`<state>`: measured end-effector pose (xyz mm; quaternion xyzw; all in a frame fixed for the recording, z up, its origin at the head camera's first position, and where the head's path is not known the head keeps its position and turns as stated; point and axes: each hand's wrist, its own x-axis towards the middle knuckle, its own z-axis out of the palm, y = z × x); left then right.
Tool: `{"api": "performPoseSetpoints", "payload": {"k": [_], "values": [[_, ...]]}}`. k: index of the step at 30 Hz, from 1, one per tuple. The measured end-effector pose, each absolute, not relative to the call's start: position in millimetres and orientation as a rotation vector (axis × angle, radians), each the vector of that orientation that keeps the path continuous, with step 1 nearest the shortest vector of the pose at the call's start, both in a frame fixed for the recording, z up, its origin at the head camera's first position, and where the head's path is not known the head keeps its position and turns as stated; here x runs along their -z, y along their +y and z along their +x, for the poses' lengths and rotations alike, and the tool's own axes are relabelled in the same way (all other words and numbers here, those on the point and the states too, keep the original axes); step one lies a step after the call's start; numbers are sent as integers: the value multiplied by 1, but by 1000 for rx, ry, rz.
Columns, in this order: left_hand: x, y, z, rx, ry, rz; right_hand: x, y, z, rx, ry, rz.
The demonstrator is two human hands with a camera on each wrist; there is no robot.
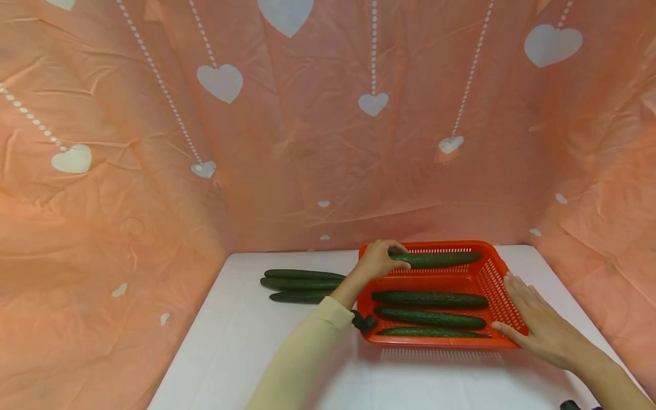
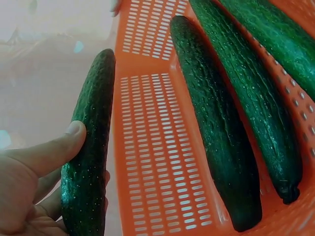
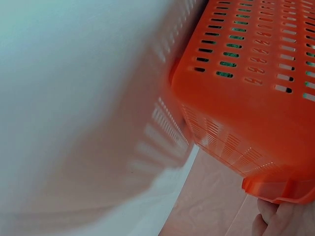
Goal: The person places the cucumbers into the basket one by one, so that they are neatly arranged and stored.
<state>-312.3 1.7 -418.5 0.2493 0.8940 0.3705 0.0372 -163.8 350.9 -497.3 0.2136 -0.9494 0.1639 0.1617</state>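
My left hand [image 1: 378,261] grips one end of a cucumber [image 1: 435,260] above the far side of the red basket [image 1: 420,341]. In the left wrist view the thumb and fingers of that hand [image 2: 34,182] hold the cucumber [image 2: 91,142] beside the basket wall [image 2: 162,147]. Several cucumbers [image 1: 430,299] lie side by side within the basket. My right hand [image 1: 548,327] rests on the basket's right rim with its fingers straight; the right wrist view shows fingers [image 3: 268,216] at the basket edge [image 3: 280,189].
To the left of the basket, several cucumbers [image 1: 302,283] lie together on the white table [image 1: 246,353], partly behind the left forearm. An orange cloth [image 1: 307,142] with white hearts hangs behind and at both sides of the table.
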Motion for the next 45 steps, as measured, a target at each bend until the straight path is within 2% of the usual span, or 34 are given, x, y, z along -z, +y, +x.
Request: {"api": "performPoseSetpoints", "payload": {"k": [21,28,38,45], "values": [[437,18,-317,-869,2700,644,497,350,-169,-480,-2701,659],[438,12,-317,-998,2626,669,496,350,-170,-480,-2701,662],[413,-31,-315,-1113,2644,831,495,352,-169,-474,-2702,656],[410,-80,-312,-1185,2684,800,494,354,-169,-467,-2719,637]]}}
